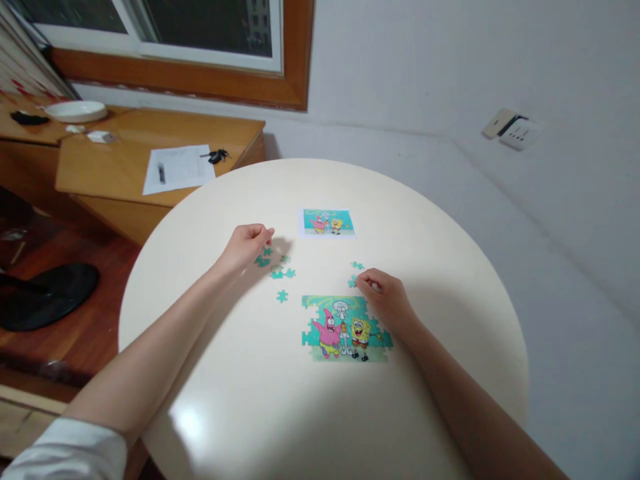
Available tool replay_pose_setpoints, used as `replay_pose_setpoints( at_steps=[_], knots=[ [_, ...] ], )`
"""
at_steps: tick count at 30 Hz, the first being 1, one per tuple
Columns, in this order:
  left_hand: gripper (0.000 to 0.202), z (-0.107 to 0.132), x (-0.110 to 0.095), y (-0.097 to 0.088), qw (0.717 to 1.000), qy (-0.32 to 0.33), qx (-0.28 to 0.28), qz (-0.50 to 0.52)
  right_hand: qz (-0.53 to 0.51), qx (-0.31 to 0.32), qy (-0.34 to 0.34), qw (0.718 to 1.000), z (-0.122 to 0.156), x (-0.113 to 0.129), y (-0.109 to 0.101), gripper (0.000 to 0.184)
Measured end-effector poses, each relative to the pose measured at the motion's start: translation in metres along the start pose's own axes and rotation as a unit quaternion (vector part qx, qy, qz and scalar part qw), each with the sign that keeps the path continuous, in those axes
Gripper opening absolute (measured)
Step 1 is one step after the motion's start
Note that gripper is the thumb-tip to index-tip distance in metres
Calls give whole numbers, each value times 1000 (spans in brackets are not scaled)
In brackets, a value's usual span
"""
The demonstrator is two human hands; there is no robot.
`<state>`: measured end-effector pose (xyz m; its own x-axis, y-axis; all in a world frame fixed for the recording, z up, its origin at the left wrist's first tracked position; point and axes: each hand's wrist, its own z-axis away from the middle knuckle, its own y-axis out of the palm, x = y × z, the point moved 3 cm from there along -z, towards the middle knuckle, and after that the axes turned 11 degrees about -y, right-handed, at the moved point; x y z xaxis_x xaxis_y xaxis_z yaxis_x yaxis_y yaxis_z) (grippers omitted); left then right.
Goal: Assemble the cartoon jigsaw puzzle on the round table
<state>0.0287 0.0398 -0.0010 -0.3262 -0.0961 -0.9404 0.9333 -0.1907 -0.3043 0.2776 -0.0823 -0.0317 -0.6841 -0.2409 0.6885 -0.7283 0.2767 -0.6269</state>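
A partly assembled jigsaw puzzle (pixel 345 333) with cartoon figures lies on the round white table (pixel 240 400). Its left and right edges are jagged. My right hand (pixel 389 300) is closed just above its upper right, pinching a teal puzzle piece (pixel 353 281) at the fingertips. Another loose piece (pixel 358 265) lies just beyond. My left hand (pixel 246 243) is curled shut over the table; what its fingers hold, if anything, is hidden. Below and beside it lie several teal pieces (pixel 277 273), with one piece (pixel 283 296) nearer me.
A small reference picture (pixel 327 223) with the same cartoon lies flat beyond the puzzle. To the left stands a wooden desk (pixel 110 163) with a printed sheet (pixel 180 168), keys (pixel 219 156) and a white dish (pixel 77 111). A wall with a socket (pixel 520 133) borders the right.
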Motion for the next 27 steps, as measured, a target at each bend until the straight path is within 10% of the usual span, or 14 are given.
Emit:
replay_pose_setpoints(
  at_steps=[9,27],
  knots=[
    [31,-1,-5,-5,975,29,-28,-218,75,31,-39,996,0,-3,2,21],
    [28,-8,-2,-18,974,53,-96,-198,122,48,-24,991,-3,-4,5,22]
  ],
)
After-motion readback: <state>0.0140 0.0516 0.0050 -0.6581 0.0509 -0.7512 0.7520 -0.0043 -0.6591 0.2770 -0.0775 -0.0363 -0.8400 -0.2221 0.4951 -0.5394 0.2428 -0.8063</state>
